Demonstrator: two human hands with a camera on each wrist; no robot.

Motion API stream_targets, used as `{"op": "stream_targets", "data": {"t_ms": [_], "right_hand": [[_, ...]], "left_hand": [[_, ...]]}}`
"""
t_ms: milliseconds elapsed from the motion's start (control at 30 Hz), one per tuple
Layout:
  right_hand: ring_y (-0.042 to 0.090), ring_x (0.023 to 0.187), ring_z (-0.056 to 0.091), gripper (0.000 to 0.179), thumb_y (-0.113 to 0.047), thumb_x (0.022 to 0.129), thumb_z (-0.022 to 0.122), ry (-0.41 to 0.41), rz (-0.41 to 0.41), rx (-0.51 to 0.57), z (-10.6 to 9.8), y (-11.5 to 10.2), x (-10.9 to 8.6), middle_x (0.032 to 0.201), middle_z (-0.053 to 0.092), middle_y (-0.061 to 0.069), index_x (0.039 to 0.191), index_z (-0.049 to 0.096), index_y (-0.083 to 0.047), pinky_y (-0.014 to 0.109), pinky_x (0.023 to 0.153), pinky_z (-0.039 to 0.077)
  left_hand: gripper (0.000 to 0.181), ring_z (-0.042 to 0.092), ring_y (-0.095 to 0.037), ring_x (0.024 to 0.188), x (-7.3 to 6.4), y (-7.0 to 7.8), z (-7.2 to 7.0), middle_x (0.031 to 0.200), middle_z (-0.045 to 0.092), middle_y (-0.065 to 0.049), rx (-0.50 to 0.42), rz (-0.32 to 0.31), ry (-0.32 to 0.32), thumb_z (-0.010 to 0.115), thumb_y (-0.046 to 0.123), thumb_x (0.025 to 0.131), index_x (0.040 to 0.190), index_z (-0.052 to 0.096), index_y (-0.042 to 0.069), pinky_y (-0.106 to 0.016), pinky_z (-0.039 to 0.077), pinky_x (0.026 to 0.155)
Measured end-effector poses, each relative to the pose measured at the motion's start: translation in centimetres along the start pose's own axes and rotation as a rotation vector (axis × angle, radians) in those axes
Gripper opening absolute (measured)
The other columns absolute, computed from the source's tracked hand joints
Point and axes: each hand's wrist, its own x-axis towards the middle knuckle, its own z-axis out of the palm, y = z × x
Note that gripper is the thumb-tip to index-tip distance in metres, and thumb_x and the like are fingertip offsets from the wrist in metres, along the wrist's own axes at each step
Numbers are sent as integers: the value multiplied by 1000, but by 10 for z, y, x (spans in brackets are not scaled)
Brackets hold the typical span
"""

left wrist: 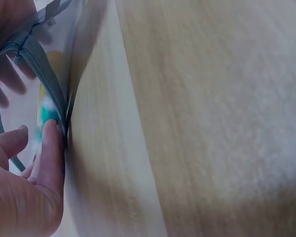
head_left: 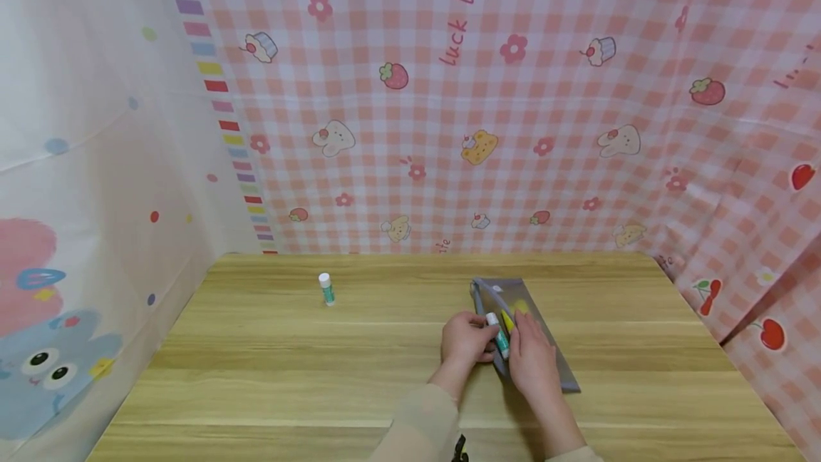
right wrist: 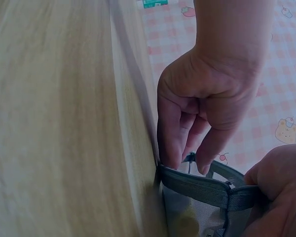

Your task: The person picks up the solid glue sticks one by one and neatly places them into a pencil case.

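Observation:
A grey zippered mesh pouch [head_left: 564,369] lies on the wooden table with its mouth spread toward the left. My right hand [head_left: 535,355] grips its side near the rim, fingers showing through the mesh in the left wrist view. Fingers of my left hand [head_left: 468,339] reach into the mouth, thumb and index finger apart. Against the index fingertip is a white-capped green glue stick [left wrist: 49,112], lying in the pouch. Beside the glue stick a yellow item [head_left: 508,321] shows in the pouch; its kind is unclear.
A second white-capped glue stick [head_left: 327,291] stands on the table [head_left: 269,362] at the far left. A small black object [head_left: 460,448] is partly visible at the bottom edge. A pink checked cloth [head_left: 449,105] hangs behind the table.

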Motion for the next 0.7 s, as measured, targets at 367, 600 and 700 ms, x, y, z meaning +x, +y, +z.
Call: {"op": "stream_targets", "data": {"t_ms": [367,600,700], "right_hand": [[55,132,35,41,-9,104,39,4,-6,9,-1,0,-1,141,41,38,138,45,13,81,98,26],[56,132,35,42,-8,103,39,4,-10,6,-1,1,-1,141,40,38,138,45,13,81,98,26],[56,132,35,41,-8,103,39,5,-12,2,-2,0,0,141,40,38,138,45,13,82,97,26]], "left_hand": [[16,71,-25,65,-2,-3,7,80,71,-15,-185,-40,-120,67,-5,86,102,66,-7,-34,61,54],[18,71,-25,67,-2,-6,8,77,71,-16,-218,-39,-138,68,-4,84,102,67,-4,-34,61,54],[21,70,-22,66,-2,-5,6,78,72,-15,-228,-41,-144,68,-4,83,104,67,-4,-34,61,55]]}}
